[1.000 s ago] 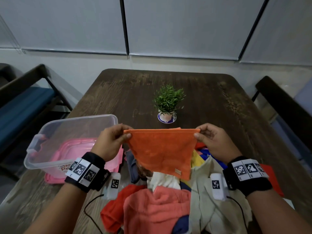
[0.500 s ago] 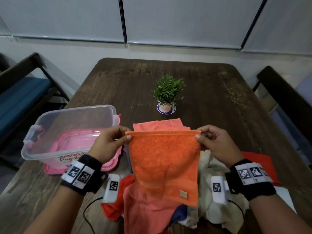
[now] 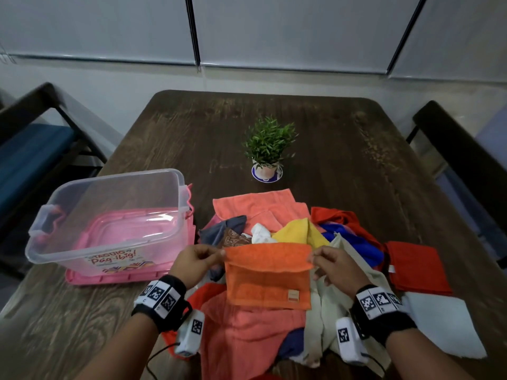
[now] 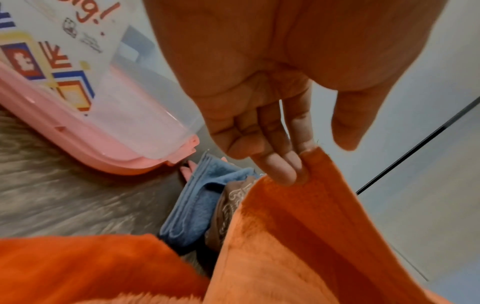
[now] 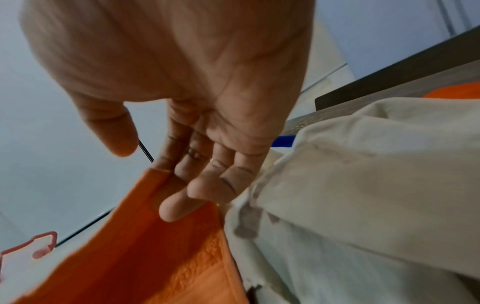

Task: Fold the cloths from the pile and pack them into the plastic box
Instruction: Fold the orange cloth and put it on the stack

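Both the left hand [image 3: 196, 263] and the right hand [image 3: 336, 267] pinched the top corners of the orange terry cloth [image 3: 267, 275], held above the pile mid-fold; next, I judged, came another fold before the clear plastic box [image 3: 109, 218].

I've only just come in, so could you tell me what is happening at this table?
A person is folding cloths to pack into a box. The left hand and right hand each pinch one end of an orange cloth, held above the pile of cloths with its top edge turned over. The clear plastic box stands to the left on its pink lid, with no cloth in it. A small potted plant stands beyond the pile on the wooden table.
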A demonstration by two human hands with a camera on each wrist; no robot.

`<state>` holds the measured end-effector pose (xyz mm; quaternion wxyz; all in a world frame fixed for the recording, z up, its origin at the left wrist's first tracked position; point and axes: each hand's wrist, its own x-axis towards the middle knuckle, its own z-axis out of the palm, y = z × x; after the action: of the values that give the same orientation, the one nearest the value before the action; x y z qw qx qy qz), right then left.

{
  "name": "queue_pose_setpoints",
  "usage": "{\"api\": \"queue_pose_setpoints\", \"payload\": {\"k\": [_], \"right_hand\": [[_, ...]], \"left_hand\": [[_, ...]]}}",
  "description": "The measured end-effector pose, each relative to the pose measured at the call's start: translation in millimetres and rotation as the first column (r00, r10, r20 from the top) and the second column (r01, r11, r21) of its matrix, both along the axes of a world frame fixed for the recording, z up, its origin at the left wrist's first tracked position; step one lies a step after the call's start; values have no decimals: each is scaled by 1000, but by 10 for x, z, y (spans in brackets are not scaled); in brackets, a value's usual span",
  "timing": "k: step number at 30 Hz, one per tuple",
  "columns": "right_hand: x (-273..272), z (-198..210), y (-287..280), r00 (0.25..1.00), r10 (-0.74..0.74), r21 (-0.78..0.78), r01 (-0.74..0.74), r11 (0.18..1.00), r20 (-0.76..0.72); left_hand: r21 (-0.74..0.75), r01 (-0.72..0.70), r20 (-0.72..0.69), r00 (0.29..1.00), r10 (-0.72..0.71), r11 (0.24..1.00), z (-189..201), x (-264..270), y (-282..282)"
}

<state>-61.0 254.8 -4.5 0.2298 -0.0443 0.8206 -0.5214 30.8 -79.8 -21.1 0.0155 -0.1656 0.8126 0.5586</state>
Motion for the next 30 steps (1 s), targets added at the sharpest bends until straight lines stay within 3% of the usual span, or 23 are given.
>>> {"api": "queue_pose_setpoints", "payload": {"k": [8, 13, 19, 21, 23, 26, 28, 30], "right_hand": [[225, -71, 100, 978, 185, 129, -196, 972, 92], [265, -158, 100, 952, 284, 224, -303, 926, 113], [221, -288, 52, 944, 324, 376, -325, 868, 69], [195, -275, 19, 956, 294, 428, -260, 866, -13], [156, -237, -20, 969, 211, 453, -131, 882, -129], [89, -242, -81, 986, 50, 402, 17, 916, -157], [70, -252, -120, 996, -16, 357, 45, 933, -83], [68, -272, -156, 999, -23, 326, 30, 945, -26]], "left_hand": [[63, 156, 172, 971, -165, 986, -292, 256, -28], [-91, 225, 300, 935, -189, 970, -468, 279, -18], [-283, 356, 432, 876, -213, 891, -598, 190, 54], [-360, 304, 401, 904, -148, 882, -611, 122, 56], [-378, 164, 311, 949, -42, 911, -590, 40, 84], [-126, -45, 243, 967, 75, 991, -540, -81, 182], [93, -169, 274, 952, 138, 981, -537, -136, 270], [182, -247, 289, 939, 188, 952, -617, -178, 302]]}}
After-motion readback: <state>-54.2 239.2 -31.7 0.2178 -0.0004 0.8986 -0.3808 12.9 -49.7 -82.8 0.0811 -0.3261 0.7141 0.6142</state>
